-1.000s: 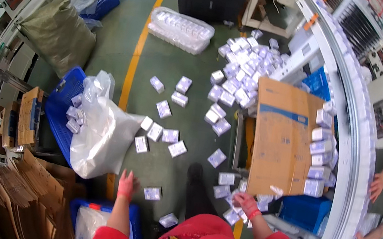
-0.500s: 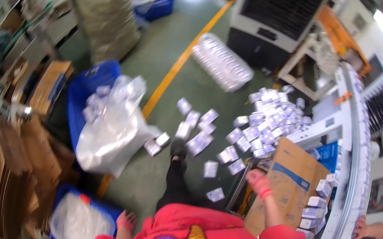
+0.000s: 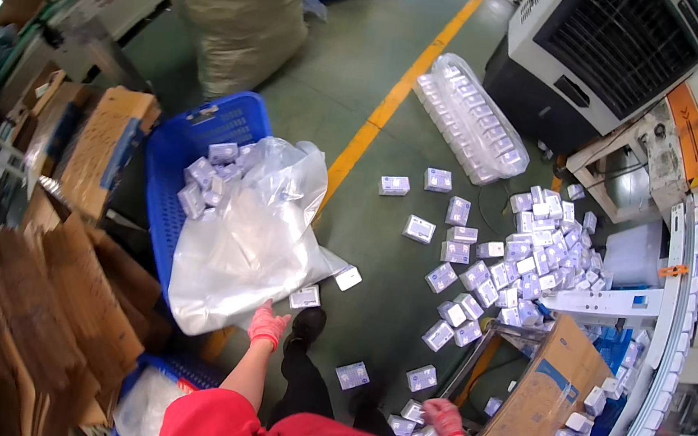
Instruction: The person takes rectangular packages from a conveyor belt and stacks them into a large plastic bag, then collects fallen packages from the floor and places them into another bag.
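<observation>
My left hand (image 3: 267, 326), in a pink glove, reaches down to the lower edge of a big clear plastic bag (image 3: 256, 231) that spills out of a blue crate (image 3: 187, 147); whether it grips the bag I cannot tell. Small white boxes (image 3: 204, 181) lie in the crate beside the bag. My right hand (image 3: 443, 415), also gloved, hovers low over a few small white boxes (image 3: 408, 424) on the green floor, next to a cardboard carton (image 3: 534, 403). Many more white boxes (image 3: 524, 264) are scattered on the floor ahead to the right.
A yellow floor line (image 3: 385, 105) runs away from me. A wrapped pack of boxes (image 3: 470, 118) lies before a large grey fan unit (image 3: 613, 50). Flattened cardboard (image 3: 35, 296) is stacked at left, a big sack (image 3: 237, 0) behind. A conveyor (image 3: 664, 359) runs along the right.
The view swung left and down toward the blue crate. My left hand moved up to the plastic bag's edge; my right hand dropped toward boxes on the floor beside the carton.
</observation>
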A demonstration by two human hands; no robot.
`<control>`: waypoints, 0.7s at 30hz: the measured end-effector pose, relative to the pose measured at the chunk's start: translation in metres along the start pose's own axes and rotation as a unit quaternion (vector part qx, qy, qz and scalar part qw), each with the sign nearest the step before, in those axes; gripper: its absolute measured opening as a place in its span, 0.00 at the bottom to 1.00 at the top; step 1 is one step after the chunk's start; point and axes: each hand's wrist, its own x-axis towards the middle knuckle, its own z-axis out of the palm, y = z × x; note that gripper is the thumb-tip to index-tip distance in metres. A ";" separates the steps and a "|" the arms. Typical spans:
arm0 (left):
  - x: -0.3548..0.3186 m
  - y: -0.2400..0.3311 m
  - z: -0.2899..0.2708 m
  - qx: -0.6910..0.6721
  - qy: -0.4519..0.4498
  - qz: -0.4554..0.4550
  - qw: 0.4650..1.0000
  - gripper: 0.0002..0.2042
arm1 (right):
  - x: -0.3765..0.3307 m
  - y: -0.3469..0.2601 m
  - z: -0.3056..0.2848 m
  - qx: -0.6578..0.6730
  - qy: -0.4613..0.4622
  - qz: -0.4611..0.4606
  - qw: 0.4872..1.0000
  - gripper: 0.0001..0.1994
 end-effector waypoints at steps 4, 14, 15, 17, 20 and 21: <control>0.041 0.043 -0.010 0.094 0.011 0.025 0.995 0.37 | 0.004 -0.035 0.076 -0.137 -0.133 -0.149 0.970 0.15; 0.181 0.024 0.033 0.069 -0.081 -0.028 0.994 0.11 | -0.050 0.029 0.078 0.124 0.064 0.108 0.984 0.12; 0.175 0.046 0.008 -0.006 -0.055 -0.019 0.998 0.11 | -0.061 0.020 0.087 0.247 0.097 0.172 0.949 0.10; 0.205 0.057 0.014 0.042 0.019 0.119 0.992 0.13 | -0.065 0.019 0.091 0.381 0.063 0.182 0.904 0.07; 0.213 0.150 -0.025 -0.130 -0.061 0.261 0.955 0.13 | -0.033 0.054 0.128 -0.358 0.232 -0.310 0.850 0.09; 0.181 0.200 -0.050 -0.198 -0.087 0.275 0.937 0.13 | -0.027 0.001 0.124 -0.268 0.230 -0.261 0.899 0.09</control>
